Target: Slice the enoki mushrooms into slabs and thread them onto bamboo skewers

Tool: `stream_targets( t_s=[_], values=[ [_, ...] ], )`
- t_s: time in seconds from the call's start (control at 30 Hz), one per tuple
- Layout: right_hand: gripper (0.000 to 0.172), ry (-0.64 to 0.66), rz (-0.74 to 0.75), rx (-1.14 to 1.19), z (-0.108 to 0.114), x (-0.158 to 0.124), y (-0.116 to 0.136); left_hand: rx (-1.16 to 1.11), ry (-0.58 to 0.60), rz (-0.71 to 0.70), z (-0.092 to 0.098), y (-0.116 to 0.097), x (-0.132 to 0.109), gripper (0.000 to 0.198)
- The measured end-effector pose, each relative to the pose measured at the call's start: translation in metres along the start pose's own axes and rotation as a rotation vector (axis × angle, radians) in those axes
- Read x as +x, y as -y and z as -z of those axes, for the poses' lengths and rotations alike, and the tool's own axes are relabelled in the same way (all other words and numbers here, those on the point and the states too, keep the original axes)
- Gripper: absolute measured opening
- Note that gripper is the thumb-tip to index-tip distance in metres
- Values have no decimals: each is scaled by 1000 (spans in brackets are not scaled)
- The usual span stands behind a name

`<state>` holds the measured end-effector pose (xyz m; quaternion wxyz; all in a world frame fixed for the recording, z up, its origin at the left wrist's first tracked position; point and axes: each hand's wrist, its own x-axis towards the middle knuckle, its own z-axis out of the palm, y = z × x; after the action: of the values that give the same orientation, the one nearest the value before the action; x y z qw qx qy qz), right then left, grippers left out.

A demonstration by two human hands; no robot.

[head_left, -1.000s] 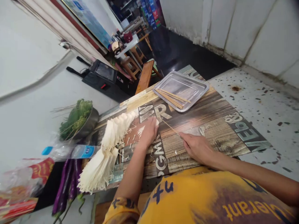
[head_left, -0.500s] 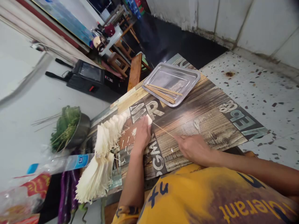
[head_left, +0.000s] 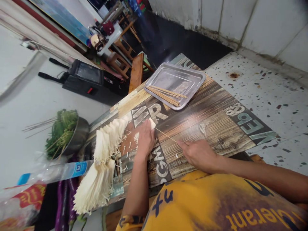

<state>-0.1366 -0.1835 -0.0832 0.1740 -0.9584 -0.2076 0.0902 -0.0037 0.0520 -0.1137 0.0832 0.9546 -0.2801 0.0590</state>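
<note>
My left hand [head_left: 145,140] presses a small white bundle of enoki mushrooms [head_left: 152,123] flat against the printed wooden table [head_left: 211,125], fingers closed over it. My right hand [head_left: 197,151] pinches the near end of a thin bamboo skewer [head_left: 166,135], whose tip points into the bundle. A big heap of enoki mushrooms [head_left: 103,160] lies to the left of my left hand, with loose strands scattered between.
A metal tray [head_left: 178,84] with several skewers [head_left: 166,93] sits at the table's far end. A bowl of greens [head_left: 64,133], a plastic water bottle [head_left: 60,171] and purple eggplants [head_left: 64,199] are at the left. Speckled floor lies to the right.
Both hands keep their hold on the bundle and the skewer. The view has shifted slightly, so everything sits a little lower and further left in frame.
</note>
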Motion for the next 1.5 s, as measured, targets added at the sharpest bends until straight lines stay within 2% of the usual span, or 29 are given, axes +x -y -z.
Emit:
stream_targets(
  t_s=[0.47, 1.1, 1.3, 1.5],
  values=[
    [48, 27, -31, -32, 2, 2, 3, 32, 4, 25, 0, -3, 1, 50],
    [39, 23, -57, 14, 5, 4, 5, -23, -15, 44, 1, -6, 0, 50],
    [45, 53, -60, 14, 6, 5, 6, -54, -11, 62, 0, -4, 1, 48],
    [43, 41, -57, 3, 4, 5, 6, -9, -22, 69, -2, -6, 1, 48]
  ],
)
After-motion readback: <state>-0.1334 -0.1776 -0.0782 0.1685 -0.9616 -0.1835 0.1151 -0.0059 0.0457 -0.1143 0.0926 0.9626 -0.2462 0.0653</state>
